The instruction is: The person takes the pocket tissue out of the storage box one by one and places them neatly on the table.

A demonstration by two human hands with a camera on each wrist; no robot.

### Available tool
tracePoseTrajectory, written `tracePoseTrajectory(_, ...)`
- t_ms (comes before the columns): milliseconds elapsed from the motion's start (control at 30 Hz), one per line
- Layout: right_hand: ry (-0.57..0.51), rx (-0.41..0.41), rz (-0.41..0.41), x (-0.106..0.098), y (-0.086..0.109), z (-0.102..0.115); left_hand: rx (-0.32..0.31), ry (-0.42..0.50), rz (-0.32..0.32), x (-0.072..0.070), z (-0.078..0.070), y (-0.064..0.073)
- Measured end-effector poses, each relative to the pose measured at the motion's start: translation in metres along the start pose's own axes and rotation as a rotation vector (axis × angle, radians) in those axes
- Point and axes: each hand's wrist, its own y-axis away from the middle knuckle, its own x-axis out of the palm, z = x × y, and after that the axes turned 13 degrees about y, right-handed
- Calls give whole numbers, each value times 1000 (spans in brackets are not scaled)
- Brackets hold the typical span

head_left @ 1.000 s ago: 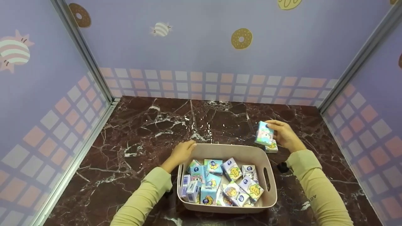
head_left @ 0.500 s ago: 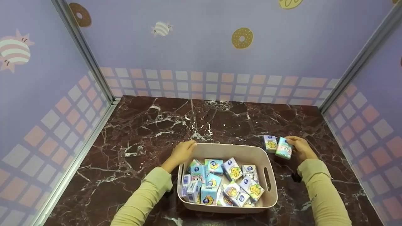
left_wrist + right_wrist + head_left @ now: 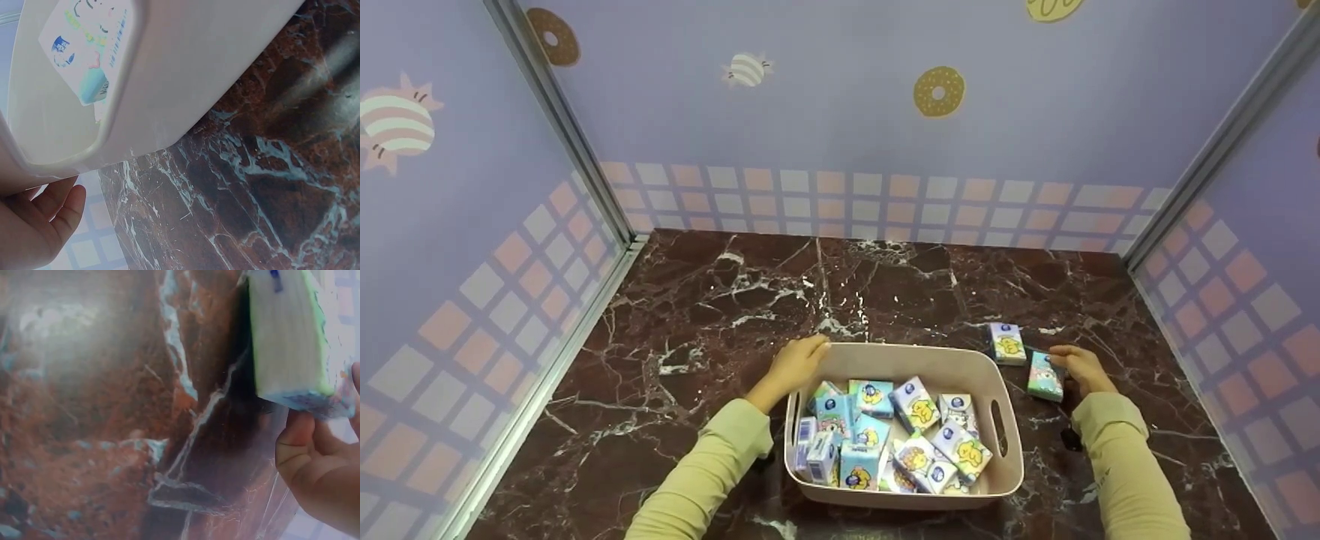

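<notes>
My right hand (image 3: 1084, 367) holds a blue-green pocket tissue pack (image 3: 1045, 376) by its side, low over the dark marble surface to the right of the basket. Up close in the right wrist view, that tissue pack (image 3: 287, 337) shows its white tissue side, with thumb and fingers at its end. A purple tissue pack (image 3: 1007, 345) with a yellow cartoon figure lies just left of it. My left hand (image 3: 797, 364) grips the back-left corner of a beige plastic basket (image 3: 907, 361). In the left wrist view its fingers (image 3: 70, 208) curl at the rim.
Inside the basket lie several tissue packs (image 3: 915, 405), blue, purple and white, jumbled at different angles. The marble tabletop (image 3: 720, 300) stretches behind and to both sides. Purple patterned panels (image 3: 840, 112) with metal corner strips enclose it at the back, left and right.
My right hand has carried the blue-green tissue pack from above the purple one to the right and nearer, down beside it. The purple pack is now uncovered. My left hand stays on the basket.
</notes>
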Motion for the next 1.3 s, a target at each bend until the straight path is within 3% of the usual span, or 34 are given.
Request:
tracePoseTrajectory(133, -4, 36, 34, -2, 2, 4, -22, 0, 18, 0, 0, -1)
tracePoseTrajectory(367, 240, -43, 194, 0, 9, 9, -10, -3, 8, -3, -1, -1)
tracePoseTrajectory(467, 332, -66, 201, 5, 11, 8, 5, -7, -4, -3, -1, -1)
tracePoseTrajectory(633, 437, 3, 77, 14, 15, 13, -5, -13, 2, -2, -1, -1)
tracePoseTrajectory(867, 628, -39, -110, 19, 9, 15, -14, -16, -2, -1, 2, -2)
tracePoseTrajectory(1100, 676, 16, -212, 23, 0, 12, -7, -11, -1, 1, 1, -2)
tracePoseTrajectory(1300, 627, 62, -317, 29, -8, 14, 6, -8, -2, 1, 0, -1)
